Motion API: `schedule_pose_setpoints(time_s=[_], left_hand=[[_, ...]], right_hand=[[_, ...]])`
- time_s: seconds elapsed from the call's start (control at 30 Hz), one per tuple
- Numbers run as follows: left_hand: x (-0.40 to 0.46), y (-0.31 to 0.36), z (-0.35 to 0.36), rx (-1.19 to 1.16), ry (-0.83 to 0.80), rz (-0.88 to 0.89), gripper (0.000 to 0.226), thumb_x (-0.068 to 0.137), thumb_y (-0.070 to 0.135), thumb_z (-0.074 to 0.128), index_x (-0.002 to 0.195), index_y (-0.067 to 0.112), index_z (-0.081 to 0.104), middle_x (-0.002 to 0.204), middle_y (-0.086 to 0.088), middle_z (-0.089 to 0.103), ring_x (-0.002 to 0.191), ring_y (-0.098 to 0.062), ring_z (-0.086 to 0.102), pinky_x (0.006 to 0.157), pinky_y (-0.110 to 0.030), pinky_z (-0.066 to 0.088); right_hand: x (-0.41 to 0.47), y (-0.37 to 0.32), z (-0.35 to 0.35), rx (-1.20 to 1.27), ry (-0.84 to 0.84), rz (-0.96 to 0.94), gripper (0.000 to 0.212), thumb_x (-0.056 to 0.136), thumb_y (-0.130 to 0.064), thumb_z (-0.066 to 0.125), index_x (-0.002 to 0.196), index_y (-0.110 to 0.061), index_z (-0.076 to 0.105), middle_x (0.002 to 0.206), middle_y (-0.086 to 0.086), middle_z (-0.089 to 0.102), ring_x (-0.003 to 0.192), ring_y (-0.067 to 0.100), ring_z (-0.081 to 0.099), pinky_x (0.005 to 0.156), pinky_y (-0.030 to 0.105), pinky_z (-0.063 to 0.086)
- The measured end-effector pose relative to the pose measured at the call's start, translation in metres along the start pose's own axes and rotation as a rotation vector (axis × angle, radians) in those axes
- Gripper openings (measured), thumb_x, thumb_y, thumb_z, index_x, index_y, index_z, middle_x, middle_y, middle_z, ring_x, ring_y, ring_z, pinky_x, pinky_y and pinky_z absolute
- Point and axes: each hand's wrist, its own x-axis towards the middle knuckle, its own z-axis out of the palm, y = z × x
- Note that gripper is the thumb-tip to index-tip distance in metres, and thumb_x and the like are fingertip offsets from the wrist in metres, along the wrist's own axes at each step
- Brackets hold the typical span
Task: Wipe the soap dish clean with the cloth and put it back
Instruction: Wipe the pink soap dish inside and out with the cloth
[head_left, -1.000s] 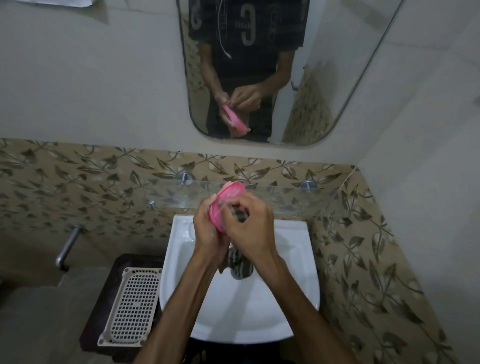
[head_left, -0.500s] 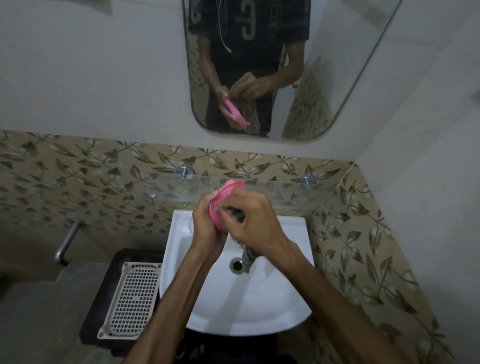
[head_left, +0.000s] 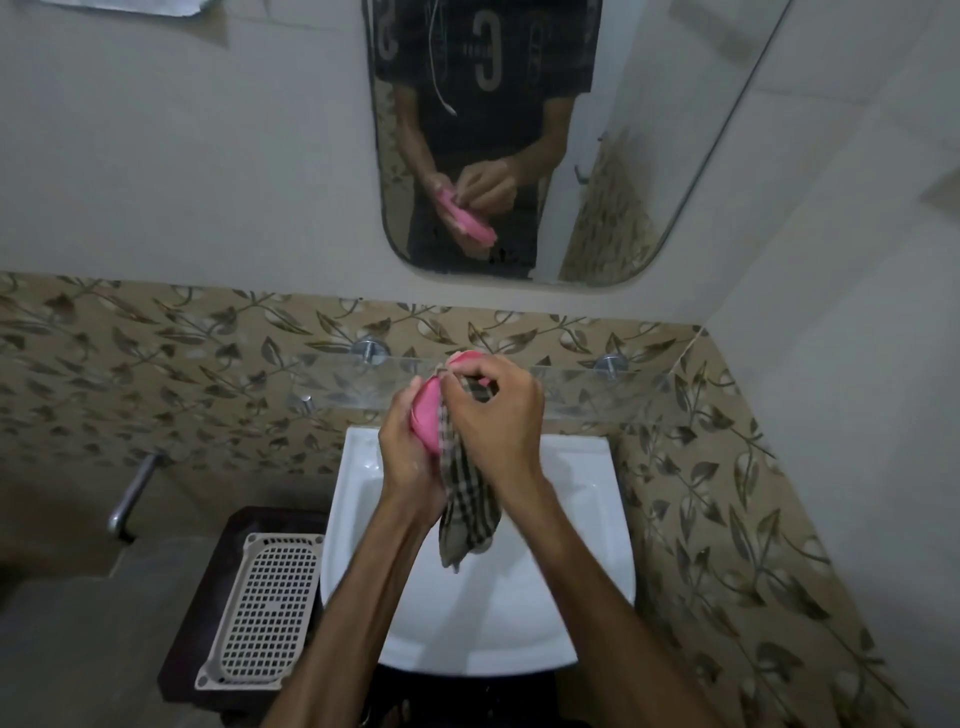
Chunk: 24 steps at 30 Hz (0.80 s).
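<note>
My left hand (head_left: 408, 457) holds a pink oval soap dish (head_left: 427, 415) on edge above the white sink (head_left: 587, 545). My right hand (head_left: 496, 415) presses a checked brown cloth (head_left: 465, 499) against the dish's inner face. The cloth's loose end hangs down between my wrists over the basin. Most of the dish is hidden by my fingers and the cloth. The mirror (head_left: 597, 156) shows the same hands, dish and cloth from the front.
A glass shelf (head_left: 582, 389) on metal pegs runs along the leaf-patterned tiles just behind my hands. A white perforated tray (head_left: 265, 613) lies on a dark stand left of the sink. A metal pipe (head_left: 130, 493) sticks out at the far left.
My right hand has shifted on the dish and the cloth now hangs lower and longer over the basin. The left hand keeps the dish in the same place.
</note>
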Motion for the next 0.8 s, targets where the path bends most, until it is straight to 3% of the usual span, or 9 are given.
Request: schedule_pose_setpoints(time_s=[0.1, 0.27, 0.4, 0.53, 0.67, 0.8], left_hand=[[0.002, 0.002, -0.007, -0.039, 0.008, 0.012, 0.040, 0.099, 0.035, 0.049, 0.087, 0.007, 0.074, 0.083, -0.011, 0.072, 0.083, -0.023, 0.071, 0.075, -0.030, 0.060], [-0.004, 0.000, 0.001, 0.002, -0.008, 0.000, 0.043, 0.101, 0.034, 0.047, 0.110, 0.001, 0.073, 0.099, -0.015, 0.075, 0.091, -0.026, 0.073, 0.080, -0.033, 0.058], [-0.002, 0.003, -0.005, -0.012, -0.015, 0.028, 0.047, 0.104, 0.025, 0.041, 0.075, 0.011, 0.075, 0.073, -0.006, 0.071, 0.067, -0.016, 0.069, 0.064, -0.023, 0.058], [-0.006, 0.000, -0.002, 0.048, -0.038, 0.035, 0.043, 0.104, 0.025, 0.038, 0.107, 0.002, 0.074, 0.094, -0.013, 0.075, 0.086, -0.023, 0.072, 0.076, -0.031, 0.059], [-0.004, 0.002, -0.004, 0.040, -0.017, 0.063, 0.054, 0.104, 0.019, 0.037, 0.074, 0.012, 0.080, 0.073, -0.005, 0.073, 0.068, -0.016, 0.071, 0.067, -0.027, 0.057], [-0.005, -0.002, 0.000, 0.045, 0.001, 0.041, 0.038, 0.102, 0.019, 0.038, 0.109, 0.000, 0.070, 0.086, -0.011, 0.075, 0.078, -0.022, 0.072, 0.066, -0.028, 0.060]], right_hand=[[-0.026, -0.014, 0.002, -0.026, -0.132, -0.139, 0.006, 0.086, -0.011, 0.078, 0.091, -0.013, 0.080, 0.088, -0.002, 0.076, 0.080, 0.005, 0.068, 0.074, 0.015, 0.055], [0.002, 0.004, 0.000, -0.041, 0.045, -0.001, 0.009, 0.087, -0.012, 0.077, 0.094, -0.015, 0.080, 0.092, -0.003, 0.077, 0.083, 0.005, 0.068, 0.076, 0.020, 0.059], [-0.028, -0.005, 0.001, -0.054, -0.095, -0.133, 0.010, 0.087, -0.008, 0.078, 0.095, -0.013, 0.080, 0.092, -0.002, 0.076, 0.082, 0.005, 0.068, 0.076, 0.011, 0.054], [-0.003, 0.012, -0.006, -0.027, 0.083, 0.044, 0.007, 0.088, -0.011, 0.078, 0.094, -0.014, 0.080, 0.090, -0.005, 0.074, 0.078, -0.006, 0.063, 0.070, 0.011, 0.054], [-0.026, 0.004, -0.005, -0.049, -0.083, -0.061, 0.010, 0.088, -0.010, 0.078, 0.095, -0.016, 0.079, 0.092, -0.006, 0.074, 0.081, -0.002, 0.065, 0.075, 0.011, 0.054], [-0.007, 0.014, -0.009, -0.080, 0.047, 0.024, 0.004, 0.089, -0.011, 0.077, 0.088, -0.015, 0.077, 0.085, -0.008, 0.070, 0.074, -0.010, 0.058, 0.068, 0.011, 0.051]])
